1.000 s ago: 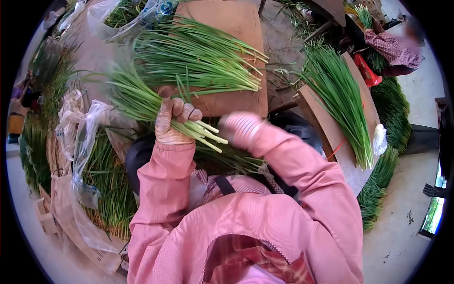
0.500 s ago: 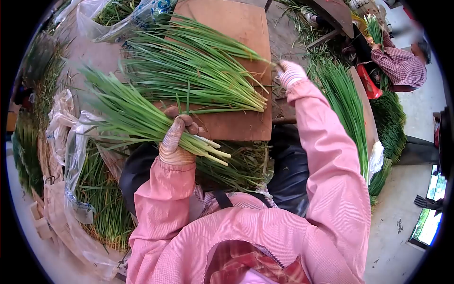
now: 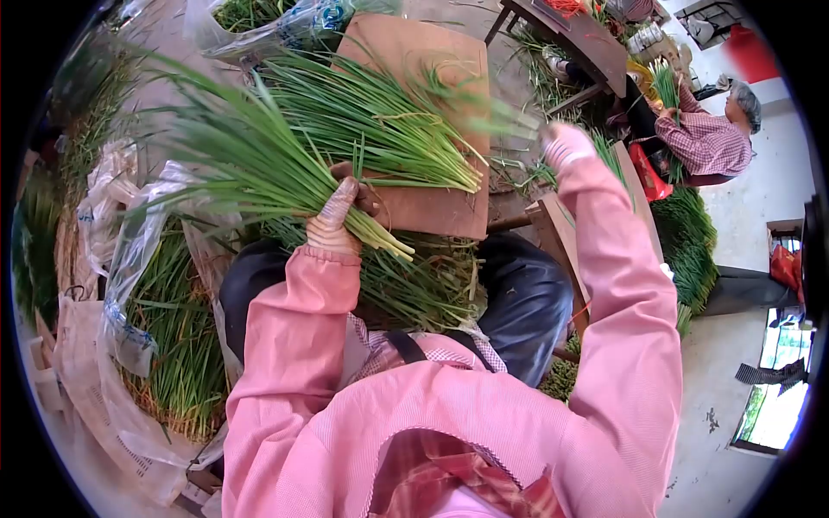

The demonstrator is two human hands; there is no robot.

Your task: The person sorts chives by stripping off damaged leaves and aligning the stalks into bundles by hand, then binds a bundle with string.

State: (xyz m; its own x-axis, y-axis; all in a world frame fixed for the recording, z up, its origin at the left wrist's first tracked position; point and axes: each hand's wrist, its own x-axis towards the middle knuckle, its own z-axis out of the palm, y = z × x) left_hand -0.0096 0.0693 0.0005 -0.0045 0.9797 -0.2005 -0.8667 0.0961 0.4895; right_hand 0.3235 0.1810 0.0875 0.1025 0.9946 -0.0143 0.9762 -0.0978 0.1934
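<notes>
My left hand [image 3: 341,211], in a stained glove, is closed around a thick bunch of garlic chives [image 3: 268,164]. Their pale stem ends point down to the right, while the leaves fan out to the upper left, blurred by motion. Off the right edge of the board, my gloved right hand [image 3: 566,144] pinches the stem ends of a few chive stalks [image 3: 501,116], which trail left and are smeared. Between the hands, a loose pile of garlic chives [image 3: 380,125] lies on the brown board [image 3: 440,211], stem ends to the right.
Loose chive leaves [image 3: 423,285] lie in my lap below the board. At left stands a clear plastic bag of chives [image 3: 177,345]; another plastic bag [image 3: 294,34] is at the back. To the right are stacked chives [image 3: 686,246] and a seated person [image 3: 704,142] holding a bunch.
My right hand has moved right and slightly down, drawing the few stalks away from the pile. The leaves of the left bunch have swung upward. The whole view has shifted a little.
</notes>
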